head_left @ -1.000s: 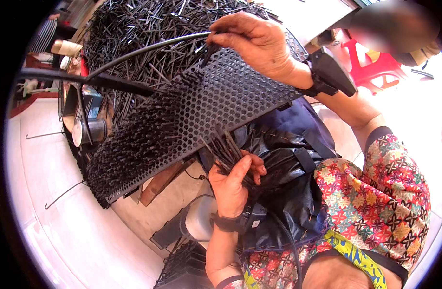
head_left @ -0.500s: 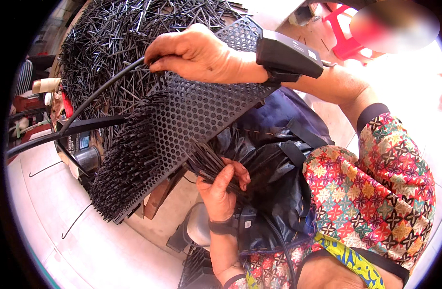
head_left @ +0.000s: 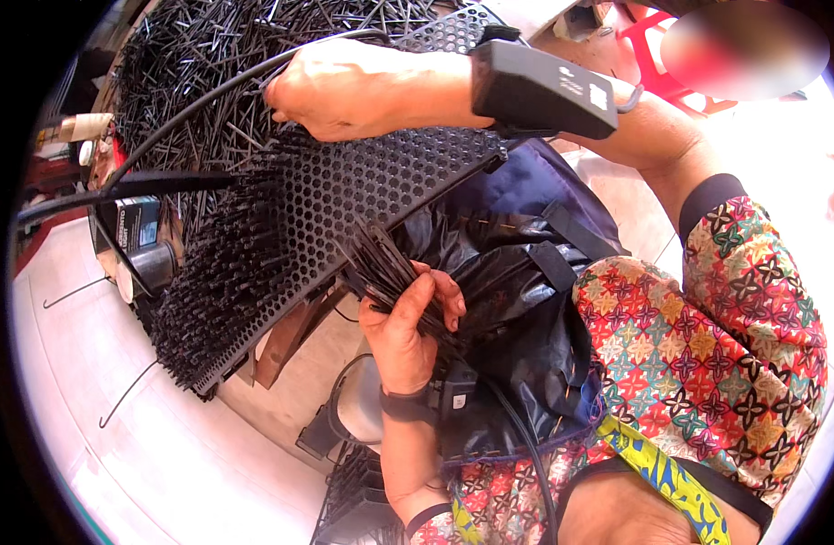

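Note:
My left hand (head_left: 411,320) is closed round a bundle of thin black sticks (head_left: 381,263), held beside the near edge of a black perforated board (head_left: 372,177). The board slants across the middle, and its lower left part is packed with upright black sticks (head_left: 219,291). Over the board's far edge, my right hand (head_left: 319,91) is closed with its fingers curled down. The hand's back hides whatever its fingertips hold. A black box (head_left: 542,89) is strapped to my right wrist.
A large heap of loose black sticks (head_left: 194,77) lies beyond the board. A black cable (head_left: 194,109) arches over it. At the left stand a metal can (head_left: 152,263) and thin wire hooks (head_left: 126,395). Black plastic (head_left: 517,354) covers my lap; a red stool (head_left: 649,54) stands far right.
My right hand has turned, so its back shows and its fingers are more hidden. The cable now runs behind that hand. My left hand still grips the bundle; the whole view has shifted slightly.

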Demonstrator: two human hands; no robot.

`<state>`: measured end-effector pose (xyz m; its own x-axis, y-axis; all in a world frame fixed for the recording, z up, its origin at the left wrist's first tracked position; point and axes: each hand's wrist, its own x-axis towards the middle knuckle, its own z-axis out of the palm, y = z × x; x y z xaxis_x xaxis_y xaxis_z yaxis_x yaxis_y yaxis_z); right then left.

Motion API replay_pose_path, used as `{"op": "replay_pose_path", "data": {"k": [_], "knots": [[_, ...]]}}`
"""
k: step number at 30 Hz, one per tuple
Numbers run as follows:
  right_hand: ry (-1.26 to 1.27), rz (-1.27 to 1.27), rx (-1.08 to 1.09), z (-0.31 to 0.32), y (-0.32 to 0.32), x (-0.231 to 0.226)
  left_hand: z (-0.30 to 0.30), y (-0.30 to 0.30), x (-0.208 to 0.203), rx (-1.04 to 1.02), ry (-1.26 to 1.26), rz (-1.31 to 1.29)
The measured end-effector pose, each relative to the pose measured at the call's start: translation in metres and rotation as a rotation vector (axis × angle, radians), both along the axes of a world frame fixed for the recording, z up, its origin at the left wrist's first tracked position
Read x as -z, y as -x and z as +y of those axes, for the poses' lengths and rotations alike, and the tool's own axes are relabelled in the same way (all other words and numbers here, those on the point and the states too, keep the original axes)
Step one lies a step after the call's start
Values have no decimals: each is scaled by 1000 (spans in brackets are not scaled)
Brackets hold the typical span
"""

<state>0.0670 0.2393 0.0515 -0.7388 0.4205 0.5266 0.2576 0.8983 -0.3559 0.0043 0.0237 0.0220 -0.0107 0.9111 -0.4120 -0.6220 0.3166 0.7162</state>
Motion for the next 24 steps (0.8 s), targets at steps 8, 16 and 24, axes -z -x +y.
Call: {"op": "replay_pose_path", "data": {"k": [8, 16, 24], "knots": [[591, 26, -38, -72, -45, -15, -1, 3, -1, -39, -38, -87], [1064, 127, -147, -94, -46, -5, 2, -5, -14, -58, -83, -2], [1456, 257, -20, -101, -54, -10, -4, 0, -16, -142, -88, -3]]}}
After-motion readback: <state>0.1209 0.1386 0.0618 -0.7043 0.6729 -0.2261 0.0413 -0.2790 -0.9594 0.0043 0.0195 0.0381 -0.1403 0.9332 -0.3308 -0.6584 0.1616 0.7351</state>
